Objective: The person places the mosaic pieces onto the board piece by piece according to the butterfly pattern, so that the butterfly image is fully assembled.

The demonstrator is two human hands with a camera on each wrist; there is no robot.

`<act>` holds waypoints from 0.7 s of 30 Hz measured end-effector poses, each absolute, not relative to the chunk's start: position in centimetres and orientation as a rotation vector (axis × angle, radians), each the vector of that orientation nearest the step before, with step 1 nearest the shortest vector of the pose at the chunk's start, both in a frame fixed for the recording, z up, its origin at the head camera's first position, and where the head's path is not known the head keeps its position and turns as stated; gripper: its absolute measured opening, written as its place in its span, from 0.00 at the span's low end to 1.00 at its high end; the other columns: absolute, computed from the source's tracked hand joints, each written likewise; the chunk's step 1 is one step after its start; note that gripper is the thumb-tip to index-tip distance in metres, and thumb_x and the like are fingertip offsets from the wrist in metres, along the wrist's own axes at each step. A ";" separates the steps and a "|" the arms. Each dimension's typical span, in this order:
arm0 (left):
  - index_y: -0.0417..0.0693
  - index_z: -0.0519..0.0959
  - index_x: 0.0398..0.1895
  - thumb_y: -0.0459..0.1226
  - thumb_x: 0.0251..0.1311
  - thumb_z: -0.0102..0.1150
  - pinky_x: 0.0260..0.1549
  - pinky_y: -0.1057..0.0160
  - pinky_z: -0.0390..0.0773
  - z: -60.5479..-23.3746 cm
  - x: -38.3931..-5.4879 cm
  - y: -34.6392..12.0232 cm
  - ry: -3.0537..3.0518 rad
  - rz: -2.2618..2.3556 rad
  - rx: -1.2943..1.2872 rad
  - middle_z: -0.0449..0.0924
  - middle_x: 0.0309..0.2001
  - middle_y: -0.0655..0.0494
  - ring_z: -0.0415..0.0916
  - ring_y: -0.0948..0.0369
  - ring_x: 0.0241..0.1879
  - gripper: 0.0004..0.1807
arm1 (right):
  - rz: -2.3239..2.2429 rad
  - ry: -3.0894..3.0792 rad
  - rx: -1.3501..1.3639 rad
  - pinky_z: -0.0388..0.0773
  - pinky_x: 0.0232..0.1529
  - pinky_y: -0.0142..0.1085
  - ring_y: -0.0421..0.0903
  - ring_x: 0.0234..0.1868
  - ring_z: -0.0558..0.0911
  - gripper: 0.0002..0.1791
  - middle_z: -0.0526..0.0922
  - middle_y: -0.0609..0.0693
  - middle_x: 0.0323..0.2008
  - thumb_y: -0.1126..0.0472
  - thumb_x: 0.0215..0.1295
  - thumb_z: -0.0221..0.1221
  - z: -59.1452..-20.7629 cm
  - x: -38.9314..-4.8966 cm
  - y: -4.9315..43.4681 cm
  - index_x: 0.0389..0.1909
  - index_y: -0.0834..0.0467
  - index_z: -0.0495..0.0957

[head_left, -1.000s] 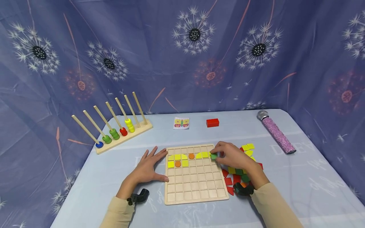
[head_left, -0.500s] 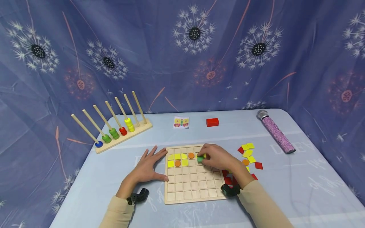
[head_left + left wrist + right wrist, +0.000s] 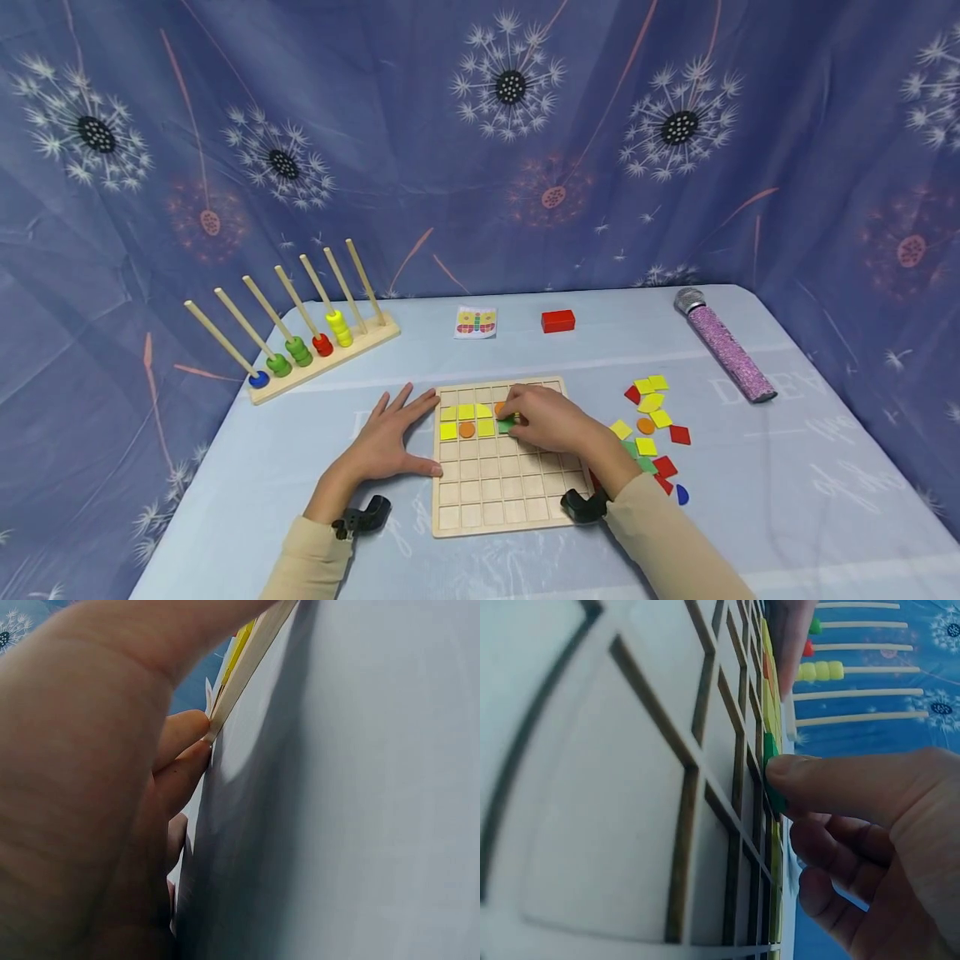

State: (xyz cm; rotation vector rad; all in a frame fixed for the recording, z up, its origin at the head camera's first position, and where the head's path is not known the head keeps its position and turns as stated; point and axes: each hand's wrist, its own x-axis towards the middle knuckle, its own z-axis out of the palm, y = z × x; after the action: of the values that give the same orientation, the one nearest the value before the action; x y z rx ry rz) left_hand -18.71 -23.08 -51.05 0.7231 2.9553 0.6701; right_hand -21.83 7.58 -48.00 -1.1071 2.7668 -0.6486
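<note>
A wooden grid board [image 3: 510, 492] lies on the table. My left hand [image 3: 384, 443] spreads its fingers along the board's left side, thumb and fingertips at the edge. In the left wrist view the fingertips [image 3: 196, 724] meet the board's corner. My right hand [image 3: 551, 418] pinches a green square tile [image 3: 506, 426] at the second filled row, just right of a yellow tile [image 3: 486, 427]. The right wrist view shows the thumb on the green tile [image 3: 771, 761], close over the grid. An orange round tile [image 3: 467, 430] sits in that row. The right hand hides part of the upper row.
Loose coloured tiles [image 3: 647, 447] lie scattered right of the board. Behind it are a butterfly pattern card [image 3: 476, 322] and a red block [image 3: 558, 321]. A peg abacus [image 3: 322, 358] stands at the back left, a glittery pink microphone [image 3: 726, 346] lies at the right.
My right hand has moved left across the board with the green tile, from the right-hand columns to beside the yellow tile in the second filled row. My left hand has stayed put.
</note>
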 end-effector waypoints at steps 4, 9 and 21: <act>0.58 0.61 0.73 0.75 0.29 0.64 0.68 0.43 0.35 -51.0 -18.7 -23.0 2.955 0.671 0.718 0.55 0.73 0.63 0.38 0.51 0.74 0.63 | -0.654 2.775 -1.137 0.74 0.40 0.33 0.37 0.36 0.74 0.13 0.77 0.39 0.39 0.60 0.57 0.67 -48.2 -21.8 7.4 0.44 0.49 0.86; 0.58 0.60 0.74 0.75 0.29 0.64 0.68 0.44 0.35 -50.9 -18.8 -23.0 2.951 0.650 0.716 0.54 0.73 0.64 0.38 0.52 0.74 0.63 | -0.660 2.770 -1.124 0.74 0.38 0.32 0.36 0.35 0.73 0.12 0.76 0.39 0.39 0.59 0.59 0.66 -48.3 -21.7 7.4 0.45 0.48 0.86; 0.58 0.59 0.74 0.75 0.29 0.64 0.68 0.44 0.35 -51.0 -18.8 -23.1 2.948 0.657 0.712 0.54 0.73 0.64 0.37 0.52 0.74 0.64 | -0.687 2.812 -1.094 0.72 0.39 0.34 0.37 0.32 0.73 0.12 0.79 0.38 0.37 0.56 0.60 0.64 -47.8 -21.6 8.3 0.44 0.47 0.86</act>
State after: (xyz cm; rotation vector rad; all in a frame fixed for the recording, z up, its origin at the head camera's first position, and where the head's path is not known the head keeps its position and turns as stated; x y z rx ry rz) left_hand -18.82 -23.06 -50.99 0.7124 2.9480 0.6571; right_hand -21.57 8.29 -47.80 -1.0935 2.8118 -0.6868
